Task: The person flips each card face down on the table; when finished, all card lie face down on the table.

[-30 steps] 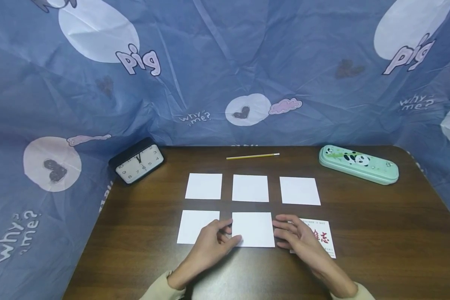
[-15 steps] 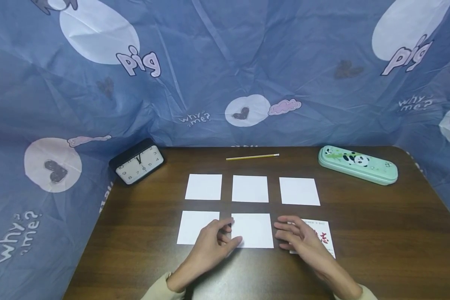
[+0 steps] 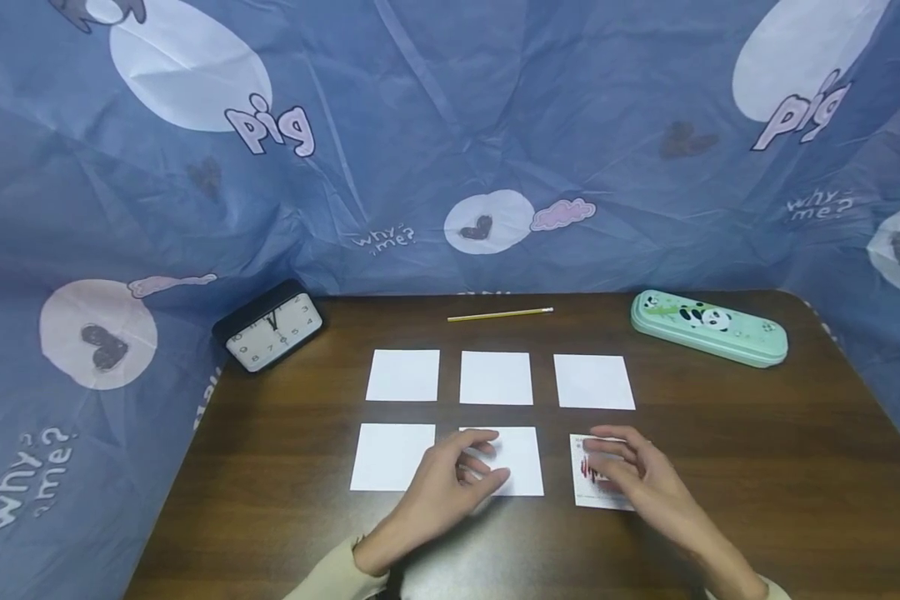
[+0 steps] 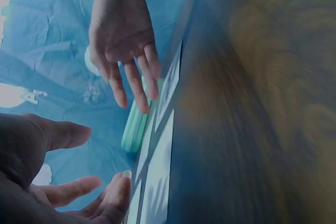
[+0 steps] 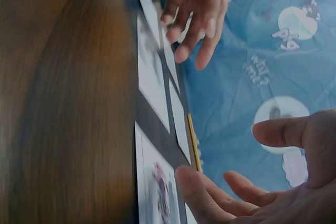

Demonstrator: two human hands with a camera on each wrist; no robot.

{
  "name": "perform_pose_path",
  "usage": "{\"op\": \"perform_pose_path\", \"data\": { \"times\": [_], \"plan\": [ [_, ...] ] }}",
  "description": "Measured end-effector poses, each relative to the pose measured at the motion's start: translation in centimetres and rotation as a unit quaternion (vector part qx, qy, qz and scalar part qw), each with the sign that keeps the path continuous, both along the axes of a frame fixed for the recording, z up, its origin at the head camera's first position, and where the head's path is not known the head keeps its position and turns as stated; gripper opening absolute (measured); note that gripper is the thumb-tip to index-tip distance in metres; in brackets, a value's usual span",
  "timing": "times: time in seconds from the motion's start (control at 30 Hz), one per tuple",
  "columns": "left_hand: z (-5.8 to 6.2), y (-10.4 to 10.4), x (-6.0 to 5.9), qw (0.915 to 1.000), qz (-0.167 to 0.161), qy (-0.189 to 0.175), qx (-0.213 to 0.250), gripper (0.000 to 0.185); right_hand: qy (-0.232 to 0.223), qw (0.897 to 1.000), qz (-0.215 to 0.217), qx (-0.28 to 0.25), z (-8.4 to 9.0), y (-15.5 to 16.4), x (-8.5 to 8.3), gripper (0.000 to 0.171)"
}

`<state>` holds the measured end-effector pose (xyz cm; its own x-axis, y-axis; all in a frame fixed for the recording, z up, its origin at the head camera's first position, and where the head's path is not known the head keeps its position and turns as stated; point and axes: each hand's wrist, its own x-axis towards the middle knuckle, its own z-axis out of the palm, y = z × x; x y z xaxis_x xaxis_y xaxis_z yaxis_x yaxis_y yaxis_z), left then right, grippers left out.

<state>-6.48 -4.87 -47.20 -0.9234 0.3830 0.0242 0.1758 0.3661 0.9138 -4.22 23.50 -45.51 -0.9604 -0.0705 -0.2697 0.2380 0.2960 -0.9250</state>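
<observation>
Several white cards lie in two rows on the brown table [image 3: 270,500]. My left hand [image 3: 450,487] hovers over the left part of the front middle card [image 3: 521,467], its fingers relaxed and apart with nothing between them. At the right end of the front row is a card with red and small dark print [image 3: 588,483]. My right hand [image 3: 648,479] is above that printed card and covers its right part, fingers loosely bent and holding nothing. Both wrist views show the palms facing each other, with a gap between thumb and fingers. The front left card [image 3: 390,457] lies beside my left hand.
Behind the back row of cards [image 3: 495,377] lies a yellow pencil [image 3: 500,314]. A black-and-white clock [image 3: 270,327] stands at the back left, a green panda pencil case [image 3: 708,327] at the back right. A blue printed cloth [image 3: 390,167] hangs behind the table.
Both hands have shifted right, the left further over the front middle card. More of the printed card's left side now shows, while the right hand covers its right part. The view has shifted slightly.
</observation>
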Motion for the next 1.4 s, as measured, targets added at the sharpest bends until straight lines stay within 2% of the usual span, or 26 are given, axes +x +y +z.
{"op": "perform_pose_path", "data": {
  "times": [0.23, 0.43, 0.77, 0.93, 1.2, 1.4],
  "plan": [
    [0.3, 2.3, -0.2, 0.9969, -0.040, -0.058, 0.036, 0.049, 0.009, 0.998, -0.009, 0.060, -0.2, 2.2, 0.5, 0.047],
    [0.6, 3.9, -0.4, 0.9948, -0.074, -0.069, 0.012, 0.050, 0.010, 0.995, -0.021, 0.100, -0.4, 3.9, 0.9, 0.047],
    [0.4, 5.8, -0.2, 0.9884, -0.114, -0.100, -0.011, 0.061, 0.014, 0.994, -0.055, 0.089, -1.5, 6.5, 2.8, 0.047],
    [0.2, 6.7, 0.1, 0.9870, -0.116, -0.110, -0.011, 0.067, 0.006, 0.995, -0.065, 0.070, -1.7, 6.9, 3.4, 0.052],
    [-0.1, 8.1, 0.5, 0.9855, -0.109, -0.128, 0.018, 0.071, -0.024, 0.996, -0.073, 0.051, -1.7, 6.7, 3.8, 0.058],
    [0.3, 8.3, 0.9, 0.9844, -0.107, -0.137, 0.029, 0.070, -0.086, 0.990, -0.068, 0.086, -1.1, 6.5, 3.7, 0.068]
  ]
}}
